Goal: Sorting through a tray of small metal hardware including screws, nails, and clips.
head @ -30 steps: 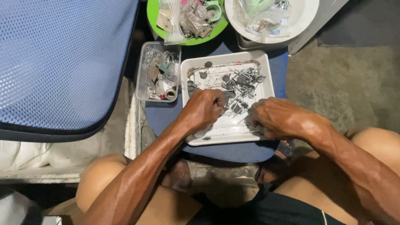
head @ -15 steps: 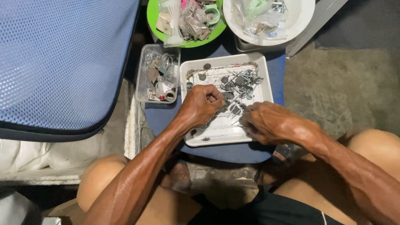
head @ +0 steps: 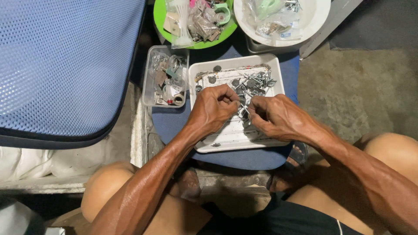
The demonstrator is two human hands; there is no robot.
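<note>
A white square tray point(head: 281, 82) on a blue round stool point(head: 261, 159) holds a heap of grey metal screws and washers point(head: 254, 82). My left hand point(head: 213, 109) hovers over the tray's left half, fingers curled around a bunch of the screws. My right hand point(head: 276, 115) has come in close beside it over the tray's middle, fingertips pinching at screws between the two hands. What exactly lies inside each fist is hidden by the fingers.
A clear plastic box point(head: 150, 78) of small hardware sits left of the tray. Behind are a green plate point(head: 159, 17) and a white bowl point(head: 320, 19), both with bagged parts. A blue mesh chair back point(head: 65, 65) fills the left. Concrete floor point(head: 361, 87) lies to the right.
My right hand has moved up and left from the tray's right lower edge to meet my left hand over the screws. My left hand shifted slightly up.
</note>
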